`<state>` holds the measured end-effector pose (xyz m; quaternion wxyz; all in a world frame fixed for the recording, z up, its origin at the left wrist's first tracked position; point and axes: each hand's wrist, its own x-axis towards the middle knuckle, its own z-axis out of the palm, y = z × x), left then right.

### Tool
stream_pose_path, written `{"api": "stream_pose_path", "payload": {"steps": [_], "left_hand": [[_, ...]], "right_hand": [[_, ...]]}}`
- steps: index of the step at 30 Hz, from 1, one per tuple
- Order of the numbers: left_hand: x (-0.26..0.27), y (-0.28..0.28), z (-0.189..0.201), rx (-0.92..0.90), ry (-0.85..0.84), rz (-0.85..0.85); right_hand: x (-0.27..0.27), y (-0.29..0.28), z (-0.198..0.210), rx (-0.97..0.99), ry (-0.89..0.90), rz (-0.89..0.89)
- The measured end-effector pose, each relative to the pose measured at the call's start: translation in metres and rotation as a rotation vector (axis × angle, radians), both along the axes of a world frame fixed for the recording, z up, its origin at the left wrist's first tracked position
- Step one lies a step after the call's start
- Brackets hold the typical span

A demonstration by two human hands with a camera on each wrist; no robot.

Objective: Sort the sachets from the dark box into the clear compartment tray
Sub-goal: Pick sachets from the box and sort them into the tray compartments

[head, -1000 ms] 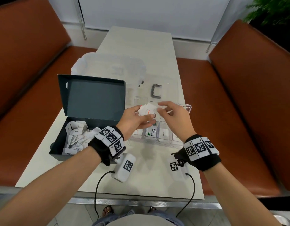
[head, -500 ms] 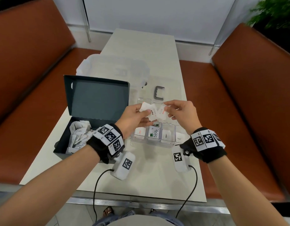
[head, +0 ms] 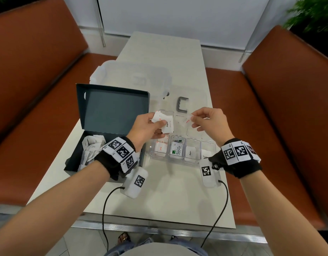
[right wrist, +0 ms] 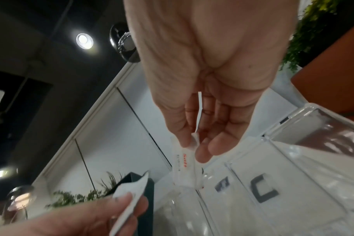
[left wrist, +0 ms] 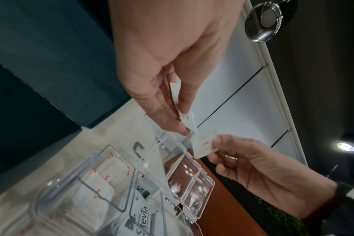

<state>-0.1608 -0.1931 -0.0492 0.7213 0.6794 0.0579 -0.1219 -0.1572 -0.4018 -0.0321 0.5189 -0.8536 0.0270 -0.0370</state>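
The dark box (head: 111, 111) stands open at the left of the table, with several white sachets (head: 91, 150) in its bottom. Right of it is the clear compartment tray (head: 203, 159); its near row holds red-print sachets (head: 160, 147), a Stevia sachet (head: 177, 150) and a pepper sachet (head: 191, 152). My left hand (head: 160, 126) (left wrist: 184, 121) holds a small stack of sachets (head: 164, 121) (left wrist: 187, 119) above the tray's far row. My right hand (head: 192, 121) (right wrist: 192, 146) pinches one salt sachet (head: 186, 123) (right wrist: 182, 162) a little to the right, apart from the stack.
A cloudy plastic container (head: 137, 78) lies behind the box, and a grey C-shaped clip (head: 182, 107) sits behind the tray. The tray's clear lid (right wrist: 323, 135) is folded open at the right. Orange-brown benches (head: 288, 108) flank the narrow table (head: 168, 200).
My hands have drawn apart. The right hand has pulled one salt sachet away from the stack in my left hand and moved it to the right.
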Motion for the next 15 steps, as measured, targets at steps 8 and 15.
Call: {"api": "stream_pose_path", "payload": {"steps": [8, 15], "left_hand": [[-0.002, 0.009, 0.004, -0.006, 0.023, 0.055], [-0.006, 0.015, 0.003, -0.005, 0.033, 0.072]], "right_hand": [[0.006, 0.030, -0.031, -0.210, 0.050, 0.107], [0.018, 0.067, -0.057, -0.454, 0.160, 0.281]]}}
